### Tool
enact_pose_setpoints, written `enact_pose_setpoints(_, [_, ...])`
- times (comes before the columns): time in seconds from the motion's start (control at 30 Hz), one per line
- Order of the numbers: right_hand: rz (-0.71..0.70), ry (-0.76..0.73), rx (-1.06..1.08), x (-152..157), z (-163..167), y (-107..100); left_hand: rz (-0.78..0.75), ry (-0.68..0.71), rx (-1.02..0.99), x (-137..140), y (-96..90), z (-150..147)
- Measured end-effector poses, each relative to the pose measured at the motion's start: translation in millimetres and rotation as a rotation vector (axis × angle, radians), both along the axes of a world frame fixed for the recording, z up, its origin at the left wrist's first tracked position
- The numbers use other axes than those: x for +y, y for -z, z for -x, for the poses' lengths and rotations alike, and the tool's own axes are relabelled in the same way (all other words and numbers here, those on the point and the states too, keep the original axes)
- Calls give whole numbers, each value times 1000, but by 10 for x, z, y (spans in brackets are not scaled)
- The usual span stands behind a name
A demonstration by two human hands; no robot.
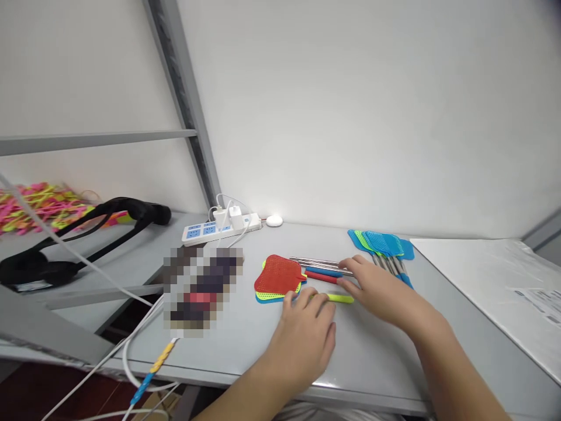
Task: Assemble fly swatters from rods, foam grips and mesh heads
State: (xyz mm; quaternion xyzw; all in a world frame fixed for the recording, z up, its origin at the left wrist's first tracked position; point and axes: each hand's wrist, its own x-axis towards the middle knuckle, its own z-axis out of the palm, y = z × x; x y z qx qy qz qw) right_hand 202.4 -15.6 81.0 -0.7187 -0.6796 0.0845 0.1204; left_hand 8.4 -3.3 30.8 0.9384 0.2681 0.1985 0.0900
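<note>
Fly swatter heads lie stacked on the grey table, a red head (277,275) on top with yellow-green and blue edges beneath. My left hand (307,330) rests just in front of them, its bent fingers apart and close to a yellow-green handle (340,298). Several shiny metal rods (313,262) lie behind a red handle (322,277) and a blue handle (326,272). Around the rods' right ends, the thumb and fingers of my right hand (372,286) are closed. Its palm side is hidden.
More fly swatters (381,244) with blue and green heads lie behind my right hand. A white plastic-wrapped sheet (491,292) covers the table's right side. At the left are a power strip (221,230), white cables (127,351), a black strap-like frame (127,225) and a blurred-out object (204,292).
</note>
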Motion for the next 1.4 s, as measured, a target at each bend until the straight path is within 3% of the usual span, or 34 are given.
enact_pose_setpoints(0.13, [60, -84, -20, 496, -65, -52, -14, 31, -37, -21, 7, 19])
enact_pose_setpoints(0.3, [148, -181, 4, 912, -179, 78, 37, -16, -27, 2, 92, 23])
enact_pose_setpoints(0.57, [278, -192, 141, 1092, -285, 198, 63, 28, -33, 38, 199, 21])
enact_pose_setpoints(0.8, [308, -168, 287, 1066, -272, 160, 106, 118, -255, 18, 64, 49])
enact_pose_setpoints(0.93, [196, -134, 352, 940, -248, 32, 146, 71, -499, 17, 21, 90])
enact_pose_setpoints(1.03, [61, -91, 376, 735, -217, -157, 156, 44, -573, 34, 22, 105])
enact_pose_setpoints(1.1, [-64, -64, 412, 529, -157, -286, 161, 46, -555, 45, 26, 102])
enact_pose_setpoints(1.17, [-282, -32, 577, 288, -63, -362, 171, 59, -503, 50, 26, 91])
enact_pose_setpoints(1.27, [-509, 15, 810, -46, 80, -303, 181, 72, -412, 47, 19, 70])
enact_pose_setpoints(1.4, [-691, -10, 908, -280, 93, 2, 178, 89, -294, 47, 10, 52])
